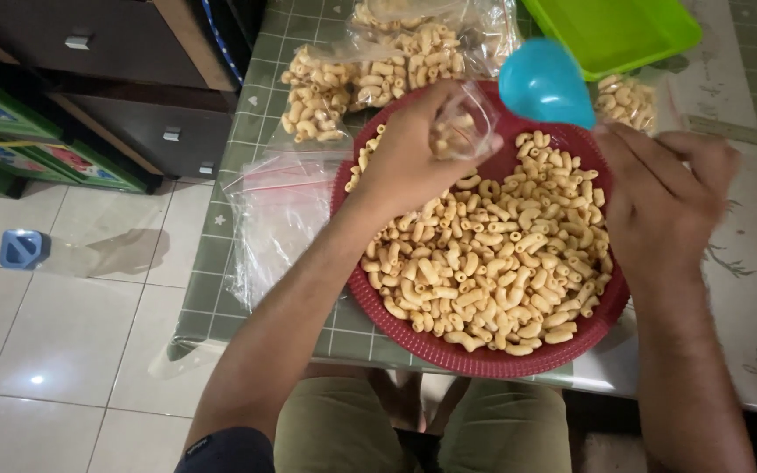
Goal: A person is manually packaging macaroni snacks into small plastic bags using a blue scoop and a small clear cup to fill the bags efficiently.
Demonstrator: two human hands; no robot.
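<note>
The left hand [409, 158] reaches over the red basket [484, 355] of macaroni [492, 263], fingers pinching a small clear bag [464, 131]. Just right of that grip hangs a blue scoop [543, 86], tilted toward the bag, held by the blurred right hand [668, 197].

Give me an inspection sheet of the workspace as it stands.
Surface: table with green checked cloth, partly covered.
Job's things: red basket heaped with macaroni; small clear bag holding some macaroni; blue scoop.
Clutter: filled bags, empty bags, green tray.
Hands: left hand grips the small clear bag over the basket; right hand is blurred beside the scoop, hold unclear.
Cables: nothing seen.
Surroundings: white tiled floor, dark drawers, blue object on the floor.
</note>
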